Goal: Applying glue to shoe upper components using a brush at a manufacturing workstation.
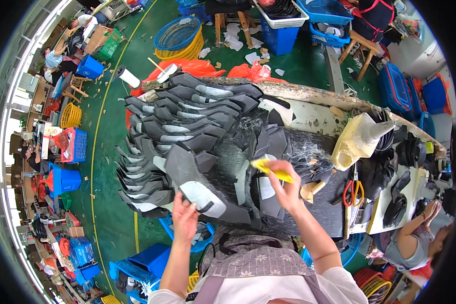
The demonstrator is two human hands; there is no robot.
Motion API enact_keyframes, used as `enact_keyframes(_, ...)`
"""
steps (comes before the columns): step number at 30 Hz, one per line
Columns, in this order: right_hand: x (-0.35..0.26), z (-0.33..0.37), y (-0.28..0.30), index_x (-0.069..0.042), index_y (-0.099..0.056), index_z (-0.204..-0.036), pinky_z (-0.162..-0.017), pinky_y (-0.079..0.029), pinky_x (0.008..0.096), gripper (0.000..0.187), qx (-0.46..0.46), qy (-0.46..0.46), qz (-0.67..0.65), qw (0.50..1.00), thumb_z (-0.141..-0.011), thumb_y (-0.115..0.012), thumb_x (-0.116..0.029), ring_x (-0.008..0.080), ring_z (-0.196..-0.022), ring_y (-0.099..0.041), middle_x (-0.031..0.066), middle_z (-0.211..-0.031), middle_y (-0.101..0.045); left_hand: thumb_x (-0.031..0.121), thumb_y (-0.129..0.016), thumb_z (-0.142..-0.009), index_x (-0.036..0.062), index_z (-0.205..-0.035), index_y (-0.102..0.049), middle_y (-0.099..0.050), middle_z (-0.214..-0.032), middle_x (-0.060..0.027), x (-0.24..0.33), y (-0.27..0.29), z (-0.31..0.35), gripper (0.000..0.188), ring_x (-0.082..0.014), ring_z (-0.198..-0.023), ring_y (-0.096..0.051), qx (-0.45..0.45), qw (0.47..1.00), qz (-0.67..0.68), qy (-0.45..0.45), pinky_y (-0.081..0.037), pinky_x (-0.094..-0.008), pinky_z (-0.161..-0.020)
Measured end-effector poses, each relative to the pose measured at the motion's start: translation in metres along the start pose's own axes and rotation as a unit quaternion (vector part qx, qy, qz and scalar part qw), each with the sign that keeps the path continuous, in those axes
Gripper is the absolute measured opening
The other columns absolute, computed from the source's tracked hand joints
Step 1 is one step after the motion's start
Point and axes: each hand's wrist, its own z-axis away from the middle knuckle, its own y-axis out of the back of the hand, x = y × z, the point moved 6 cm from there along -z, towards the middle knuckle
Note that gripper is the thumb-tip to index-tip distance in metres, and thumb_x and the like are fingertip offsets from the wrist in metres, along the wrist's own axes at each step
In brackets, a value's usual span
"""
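My left hand (186, 217) pinches the lower edge of a dark grey shoe upper piece (183, 169) with a pale patch. It holds this piece tilted above the black worktop (311, 195). A flat yellow hand tool (285, 175), its exact kind unclear, is gripped in my closed right hand (287, 190). Below that hand lie more grey shoe upper pieces (269, 205) with pale patches. To the left and beyond, overlapping rows of similar pieces (175, 126) cover the table.
At the right of the table are a cream glue container (354, 142) with a cone-shaped top and orange-handled scissors (354, 192). A white thread spool (129, 77) stands at the far left corner. Another person (413, 243) sits at the right. Blue and yellow baskets (180, 38) stand beyond the table.
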Motion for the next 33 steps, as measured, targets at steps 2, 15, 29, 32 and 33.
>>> enact_keyframes(2,0.021,-0.015,-0.020,-0.002,-0.051,-0.086,-0.065,-0.051,0.0307,0.016,-0.086,-0.060,0.111,0.988,-0.078,-0.063,-0.007,0.0258,-0.074,-0.061,0.0130,-0.082,-0.059,-0.007,-0.049,-0.081,0.0050,-0.134,-0.028,-0.056,-0.114,-0.0110,-0.003,0.001,0.006,0.058,-0.0184,-0.099,-0.058,-0.008,1.000,0.008,-0.001,-0.050,-0.0323,-0.085)
enact_keyframes(15,0.033,-0.018,-0.041,-0.003,-0.053,-0.089,-0.064,-0.049,0.0312,0.016,-0.071,-0.060,0.140,0.986,-0.078,-0.063,-0.009,0.0252,-0.071,-0.061,0.0108,-0.080,-0.061,-0.004,-0.051,-0.081,0.0022,-0.131,-0.034,-0.055,-0.108,-0.0085,0.036,0.145,-0.083,0.053,-0.0176,-0.099,-0.055,0.106,0.983,0.050,-0.139,-0.046,-0.0317,-0.084)
enact_keyframes(29,0.048,0.000,-0.162,-0.002,-0.062,-0.065,-0.058,-0.049,0.0425,0.059,-0.237,-0.194,0.367,0.878,-0.082,-0.047,-0.057,0.0337,-0.061,-0.062,0.0177,-0.061,-0.060,-0.006,-0.048,-0.083,0.0044,-0.132,-0.031,-0.050,-0.121,-0.0113,-0.003,0.159,-0.111,0.053,-0.0208,-0.106,-0.053,0.117,0.979,0.127,-0.107,-0.046,-0.0353,-0.089)
enact_keyframes(32,0.072,0.003,-0.164,-0.003,-0.062,-0.064,-0.058,-0.049,0.0424,0.052,-0.191,-0.188,0.395,0.879,-0.082,-0.050,-0.050,0.0343,-0.062,-0.061,0.0178,-0.062,-0.061,-0.011,-0.048,-0.081,0.0037,-0.133,-0.030,-0.050,-0.121,-0.0129,-0.005,0.153,-0.118,0.057,-0.0218,-0.106,-0.053,0.149,0.973,0.120,-0.132,-0.046,-0.0349,-0.088)
enact_keyframes(33,0.073,0.007,-0.159,-0.003,-0.063,-0.066,-0.058,-0.049,0.0423,0.049,-0.164,-0.163,0.399,0.887,-0.082,-0.051,-0.047,0.0345,-0.062,-0.061,0.0178,-0.062,-0.061,-0.011,-0.048,-0.081,0.0031,-0.132,-0.030,-0.050,-0.121,-0.0139,-0.006,0.151,-0.119,0.057,-0.0217,-0.106,-0.053,0.146,0.970,0.127,-0.145,-0.046,-0.0353,-0.088)
